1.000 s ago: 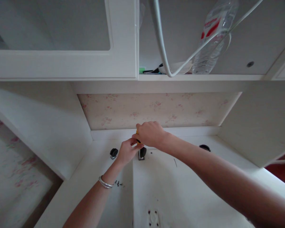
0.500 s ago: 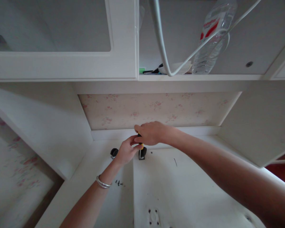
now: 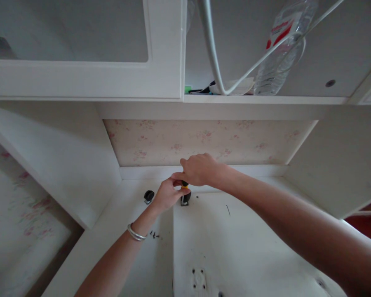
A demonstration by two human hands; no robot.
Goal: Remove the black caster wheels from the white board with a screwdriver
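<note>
Right hand closed over the top of a yellow-and-black screwdriver; left hand pinched its shaft from the left. The screwdriver stood between both hands, above a black caster. Loose screws lay near the left wrist.

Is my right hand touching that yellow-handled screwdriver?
Touching. The head view shows the right hand closed over the top of the screwdriver, whose yellow and black handle comes out right under the fingers with no gap.

White cabinet and shelf above floral wallpaper
</note>
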